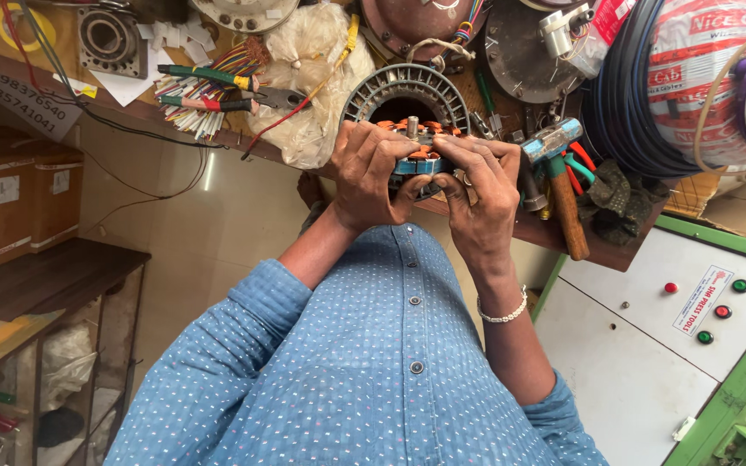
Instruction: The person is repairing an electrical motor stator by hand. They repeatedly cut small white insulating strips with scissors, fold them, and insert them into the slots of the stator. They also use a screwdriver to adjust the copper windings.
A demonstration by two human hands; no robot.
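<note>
A small motor stator with orange copper windings and a short metal shaft in its middle is held at the front edge of a wooden workbench. My left hand grips its left side, thumb underneath. Gripping its right side is my right hand, which wears a beaded bracelet at the wrist. A grey ribbed metal ring lies on the bench just behind the stator. My blue dotted shirt fills the lower middle of the view.
A hammer with a wooden handle lies right of my hands. Pliers, coloured wire sleeves and a plastic bag lie to the left. Coiled dark cable sits top right. A white-and-green cabinet with buttons stands lower right, cardboard boxes left.
</note>
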